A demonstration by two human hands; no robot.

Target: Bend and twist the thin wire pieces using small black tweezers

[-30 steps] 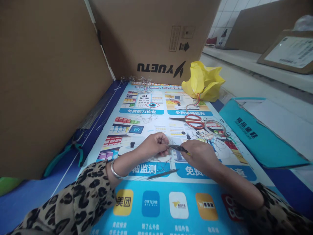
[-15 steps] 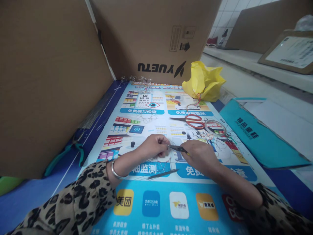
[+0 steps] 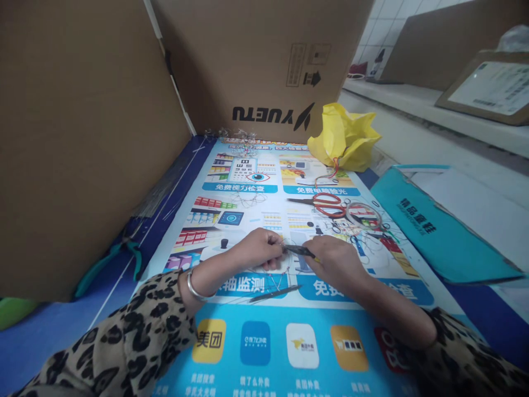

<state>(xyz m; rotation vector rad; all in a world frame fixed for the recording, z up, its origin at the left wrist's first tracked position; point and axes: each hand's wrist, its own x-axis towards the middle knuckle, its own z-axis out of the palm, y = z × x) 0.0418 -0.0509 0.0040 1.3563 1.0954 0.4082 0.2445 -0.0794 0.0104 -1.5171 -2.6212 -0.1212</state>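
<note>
At the middle of the poster-covered table, my left hand [image 3: 261, 249] pinches a thin wire [image 3: 294, 242] between thumb and fingers. My right hand [image 3: 335, 259] is closed around the handles of a pair of pliers [image 3: 301, 251]; their dark jaws point left and meet the wire at my left fingertips. Below the hands, a bundle of thin dark rods [image 3: 275, 294] lies on the poster. Fine wire loops hang beneath my left hand, their exact shape hard to make out.
Red-handled scissors [image 3: 328, 205] and a clear tape roll [image 3: 364, 216] lie beyond my right hand. Teal-handled pliers [image 3: 109, 264] rest at left beside a cardboard wall [image 3: 82, 138]. A yellow crumpled paper [image 3: 345, 138] and a teal box [image 3: 438, 226] stand at right. Tangled wire pieces [image 3: 247, 140] lie at the back.
My left hand has turned slightly, and its fingers are closer together. The pliers' jaws have tilted and shifted a little to the right. Everything else stays in place.
</note>
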